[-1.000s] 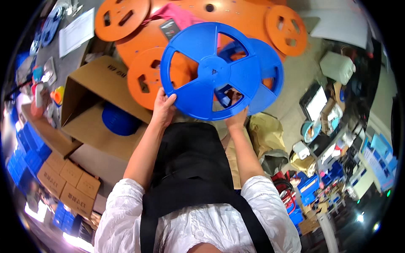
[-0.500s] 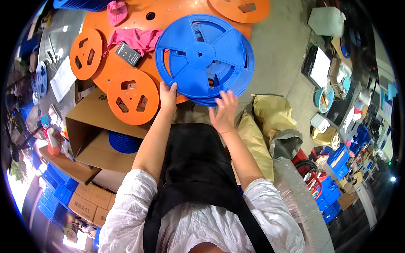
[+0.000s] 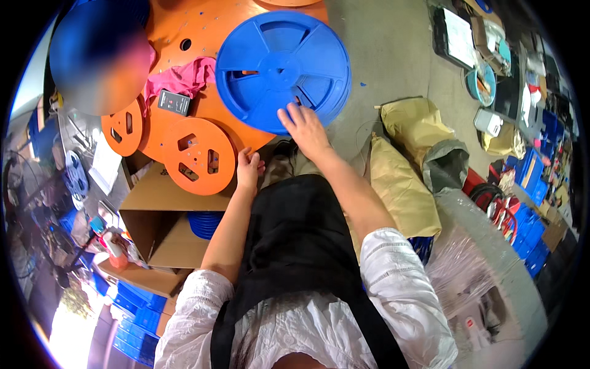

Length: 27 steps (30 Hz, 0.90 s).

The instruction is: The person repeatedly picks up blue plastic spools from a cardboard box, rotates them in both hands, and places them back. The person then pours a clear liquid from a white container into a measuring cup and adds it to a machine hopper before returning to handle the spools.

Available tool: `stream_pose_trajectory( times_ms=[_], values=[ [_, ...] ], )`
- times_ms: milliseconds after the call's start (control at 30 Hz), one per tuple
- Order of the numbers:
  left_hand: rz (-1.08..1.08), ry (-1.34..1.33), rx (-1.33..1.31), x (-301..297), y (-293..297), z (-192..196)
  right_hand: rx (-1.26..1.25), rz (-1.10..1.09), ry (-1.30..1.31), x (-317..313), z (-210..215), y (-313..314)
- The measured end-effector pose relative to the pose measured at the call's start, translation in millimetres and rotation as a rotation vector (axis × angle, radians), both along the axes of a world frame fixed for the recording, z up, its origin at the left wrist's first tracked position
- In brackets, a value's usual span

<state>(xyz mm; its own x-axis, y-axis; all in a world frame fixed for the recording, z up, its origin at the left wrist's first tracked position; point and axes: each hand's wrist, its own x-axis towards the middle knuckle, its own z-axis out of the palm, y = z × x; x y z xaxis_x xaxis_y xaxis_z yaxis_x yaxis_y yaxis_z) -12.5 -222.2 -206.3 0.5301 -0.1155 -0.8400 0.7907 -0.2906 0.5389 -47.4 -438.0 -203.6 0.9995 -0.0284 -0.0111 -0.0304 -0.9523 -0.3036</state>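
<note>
A stack of blue plastic reels (image 3: 252,101) lies at the front edge of the orange table. My right hand (image 3: 308,133) is open, its fingertips over the near rim of the top reel, seemingly touching it. Off to the left, my left hand (image 3: 248,168) hangs apart from the blue stack with its fingers loosely bent and nothing in them. Closest to that hand is an orange reel (image 3: 196,155) with several cut-out windows, at the table's near edge.
Pink cloth (image 3: 184,78) and a small dark box (image 3: 174,103) lie on the orange table (image 3: 212,24). Below stands an open carton (image 3: 138,224) with blue reels inside. To my right are tan paper sacks (image 3: 399,184). A blurred round patch covers the upper left.
My left hand has let go of the blue reel's rim and drawn down toward me. The top blue reel now lies squarely on the stack. The view has shifted rightward.
</note>
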Motion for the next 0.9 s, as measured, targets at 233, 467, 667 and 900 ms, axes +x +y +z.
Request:
stream_pose_trajectory(
  times_ms=[233,467,667,900],
  values=[
    [-0.16,0.09,-0.007,-25,60,9,-0.103,-0.088,-0.097,-6,-13,14],
    [-0.348,0.061,0.009,-34,97,10,-0.14,-0.17,0.05,-14,-5,23],
    [-0.564,0.116,-0.021,-26,104,23,0.031,-0.359,0.197,-122,48,64],
    [-0.829,0.147,0.017,-21,108,-15,0.405,-0.786,0.035,-284,169,144]
  ],
)
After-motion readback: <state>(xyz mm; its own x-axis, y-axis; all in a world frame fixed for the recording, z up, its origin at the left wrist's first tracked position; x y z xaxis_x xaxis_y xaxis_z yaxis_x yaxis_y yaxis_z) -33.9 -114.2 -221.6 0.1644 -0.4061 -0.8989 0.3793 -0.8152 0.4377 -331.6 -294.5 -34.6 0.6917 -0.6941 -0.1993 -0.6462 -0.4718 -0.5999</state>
